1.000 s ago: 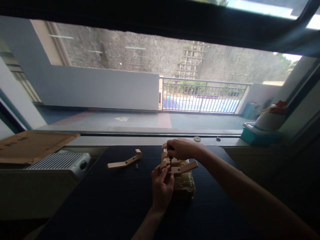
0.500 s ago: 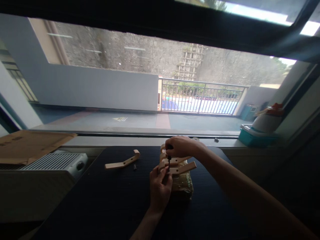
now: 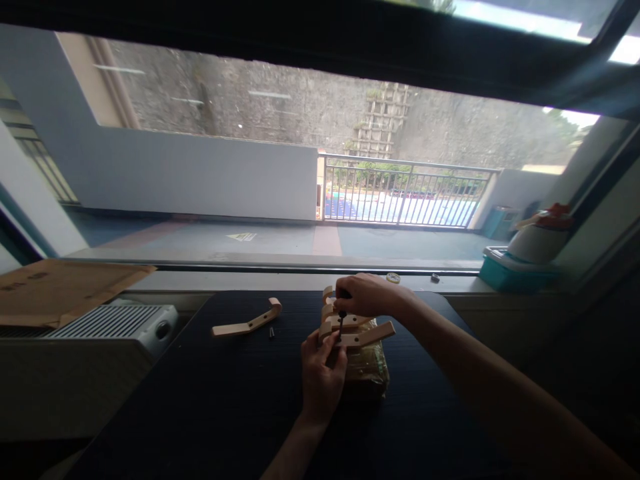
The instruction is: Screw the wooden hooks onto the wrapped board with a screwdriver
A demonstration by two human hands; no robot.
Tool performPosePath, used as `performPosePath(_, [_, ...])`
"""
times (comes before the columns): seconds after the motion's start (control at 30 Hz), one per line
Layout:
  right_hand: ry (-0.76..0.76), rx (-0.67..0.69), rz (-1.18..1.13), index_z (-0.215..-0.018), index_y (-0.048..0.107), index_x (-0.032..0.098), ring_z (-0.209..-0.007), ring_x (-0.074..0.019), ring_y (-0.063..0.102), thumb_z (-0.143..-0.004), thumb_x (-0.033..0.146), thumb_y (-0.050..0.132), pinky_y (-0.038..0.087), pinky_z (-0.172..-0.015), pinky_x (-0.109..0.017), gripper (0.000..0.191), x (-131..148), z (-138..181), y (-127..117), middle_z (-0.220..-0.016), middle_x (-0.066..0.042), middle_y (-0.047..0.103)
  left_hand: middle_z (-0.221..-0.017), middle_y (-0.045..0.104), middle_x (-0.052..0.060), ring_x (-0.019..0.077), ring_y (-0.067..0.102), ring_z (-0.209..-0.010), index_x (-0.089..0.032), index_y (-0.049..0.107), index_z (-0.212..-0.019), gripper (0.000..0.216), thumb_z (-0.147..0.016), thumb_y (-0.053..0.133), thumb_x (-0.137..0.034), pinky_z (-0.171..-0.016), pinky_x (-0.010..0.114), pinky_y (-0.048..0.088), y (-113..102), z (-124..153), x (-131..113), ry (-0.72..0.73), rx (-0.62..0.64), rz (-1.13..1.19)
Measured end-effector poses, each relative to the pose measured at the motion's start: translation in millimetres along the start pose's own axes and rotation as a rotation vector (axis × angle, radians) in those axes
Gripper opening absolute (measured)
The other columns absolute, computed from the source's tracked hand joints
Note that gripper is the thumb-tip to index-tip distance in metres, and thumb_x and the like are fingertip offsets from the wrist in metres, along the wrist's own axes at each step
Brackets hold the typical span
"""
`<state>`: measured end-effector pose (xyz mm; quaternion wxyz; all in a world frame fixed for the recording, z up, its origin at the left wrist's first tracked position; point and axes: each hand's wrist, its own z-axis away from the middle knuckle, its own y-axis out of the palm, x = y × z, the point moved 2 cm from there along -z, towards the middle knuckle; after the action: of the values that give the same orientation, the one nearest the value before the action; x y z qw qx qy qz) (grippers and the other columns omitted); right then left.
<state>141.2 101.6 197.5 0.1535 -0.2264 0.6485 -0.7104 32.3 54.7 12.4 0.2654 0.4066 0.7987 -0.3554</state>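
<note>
While the right hand (image 3: 370,295) holds a dark screwdriver (image 3: 342,316) nearly upright, with the fingers closed around its handle, the left hand (image 3: 323,377) seems to grip the nearest wooden hook (image 3: 373,335) close to its curled end. This hook lies across a wrapped block (image 3: 367,370), beside other wooden hooks (image 3: 350,321), and the block rests on the dark surface (image 3: 200,400). The left fingers cover the tip of the tool, so one cannot tell what it meets there. For good work, the shaft should stand in line with the hole, pressed firmly while it turns, and the left fingers should steady the wood without going under the tip. Too much force may perhaps damage the wood. A separate wooden hook (image 3: 257,322) and small screws (image 3: 271,333) lie to the left, well apart from both hands.
</note>
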Motion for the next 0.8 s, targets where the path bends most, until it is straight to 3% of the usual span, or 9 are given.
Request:
performPosePath(0.17, [-0.037,0.011,-0.018,-0.091,0.063,0.019,-0.063,-0.0103,0.051,-0.085,0.031,0.047,0.03,-0.052,-0.021,0.021,5,2,0,-0.082,-0.002,0.065,-0.11,0.055,0.01,0.0248,0.051,-0.103,-0.018,0.067,-0.104,0.026,-0.079,0.06,-0.025,-0.09,0.042,0.048,0,0,-1,-0.004,-0.007,-0.005])
performPosePath(0.4, [0.034,-0.057,-0.01,-0.091,0.061,0.017,-0.069,-0.0136,0.053,-0.088,0.036,0.041,0.031,-0.054,-0.023,0.028,-2,-3,12,-0.084,-0.006,0.065,-0.109,0.056,0.009,0.0247,0.052,-0.102,-0.019,0.067,-0.103,0.026,-0.079,0.06,-0.024,-0.089,0.042,0.049,-1,-1,-3,0.013,-0.019,-0.003])
performPosePath(0.63, [-0.012,-0.001,-0.003,-0.092,0.065,0.02,-0.065,-0.0124,0.053,-0.082,0.036,0.051,0.029,-0.051,-0.022,0.024,-2,0,-1,-0.082,-0.004,0.066,-0.111,0.055,0.009,0.0246,0.05,-0.104,-0.019,0.066,-0.105,0.026,-0.08,0.059,-0.024,-0.091,0.043,0.048,-1,-1,-2,0.008,0.004,-0.002])
performPosePath(0.8, [-0.024,-0.001,0.001,-0.09,0.064,0.018,-0.065,-0.0118,0.053,-0.084,0.031,0.047,0.03,-0.052,-0.022,0.022,3,-1,1,-0.081,-0.004,0.066,-0.111,0.054,0.01,0.0249,0.05,-0.104,-0.019,0.066,-0.105,0.026,-0.08,0.059,-0.024,-0.091,0.043,0.048,-1,0,-2,-0.001,-0.003,-0.003])
